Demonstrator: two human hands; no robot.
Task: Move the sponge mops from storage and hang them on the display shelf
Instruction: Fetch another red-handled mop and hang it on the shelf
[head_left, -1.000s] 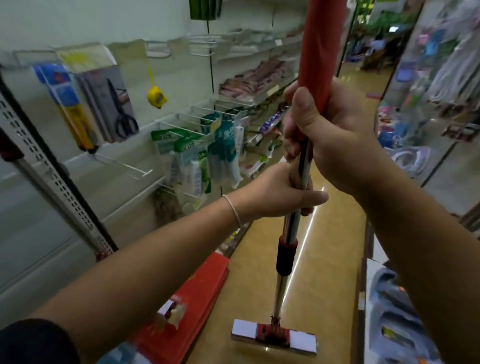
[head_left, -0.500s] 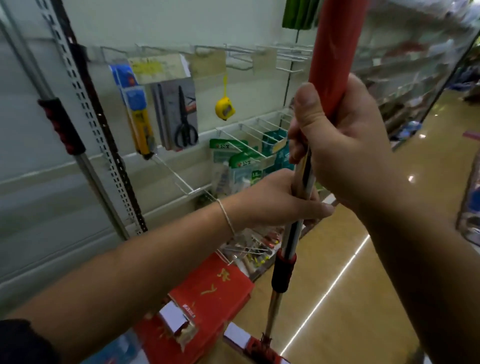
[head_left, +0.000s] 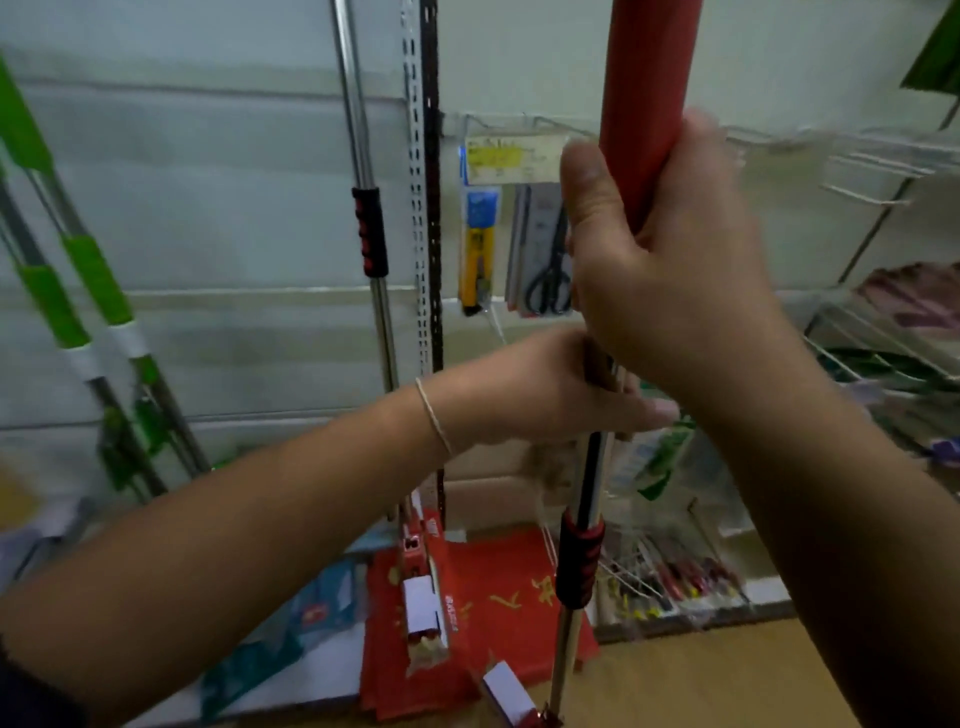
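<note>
red-handled sponge mop (head_left: 644, 93), steel shaft, upright

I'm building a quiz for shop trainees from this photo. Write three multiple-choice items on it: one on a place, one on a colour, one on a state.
1. Where is the left hand on the held mop?
A. Below the right hand
B. Above the right hand
C. Off the mop

2. What colour is the grip that the right hand holds?
A. Green
B. Red
C. Blue

3. How is the mop by the upright placed?
A. Lying flat on the floor
B. Standing upright, untouched by either hand
C. Carried in the left hand

Answers:
1. A, the left hand holds the metal shaft lower down.
2. B, the thick sleeve in the right hand is red.
3. B, its pole rises beside the slotted post, apart from both hands.
</note>
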